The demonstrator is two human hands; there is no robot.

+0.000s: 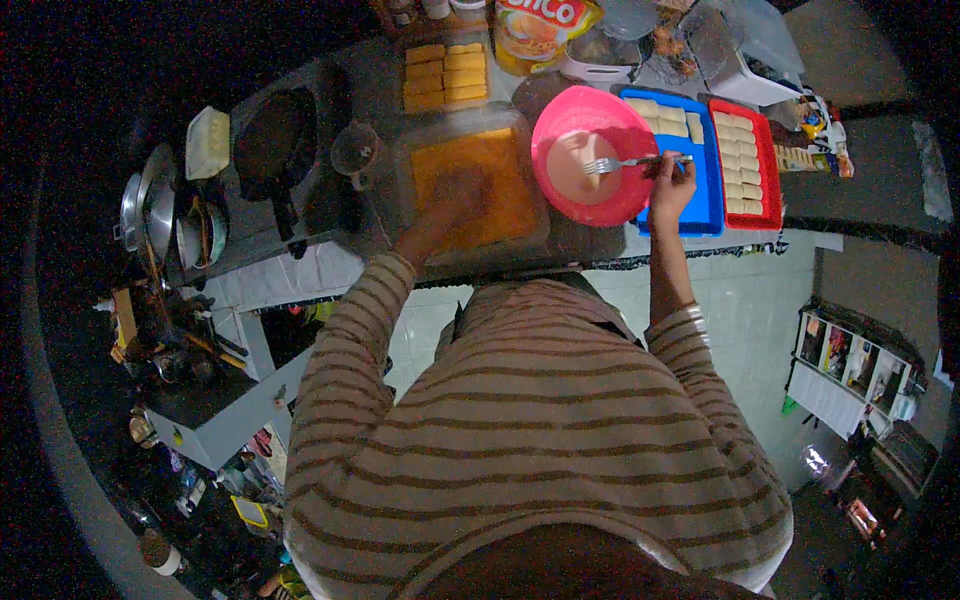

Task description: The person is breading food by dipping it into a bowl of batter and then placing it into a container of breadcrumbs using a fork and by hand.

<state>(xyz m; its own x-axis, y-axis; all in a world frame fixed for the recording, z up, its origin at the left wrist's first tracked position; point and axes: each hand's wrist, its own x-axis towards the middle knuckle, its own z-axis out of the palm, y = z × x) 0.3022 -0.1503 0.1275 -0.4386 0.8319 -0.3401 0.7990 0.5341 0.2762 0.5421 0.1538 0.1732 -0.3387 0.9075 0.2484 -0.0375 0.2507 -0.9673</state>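
Observation:
My right hand grips a metal fork over a pink plastic bowl of pale batter, with a pale roll lying in the batter under the tines. My left hand, blurred and in shadow, is over a clear rectangular container of orange crumbs; its fingers and anything in them cannot be made out. Rows of orange-coated rolls lie behind the container. Right of the bowl, a blue tray bears several pale rolls, and a red tray beside it is lined with more.
A black frying pan, a clear measuring cup and a cream-coloured tub stand at left. Metal pots and lids are farther left. Behind the bowl are a yellow cooking-oil pouch and a white container. The table's edge runs before my body.

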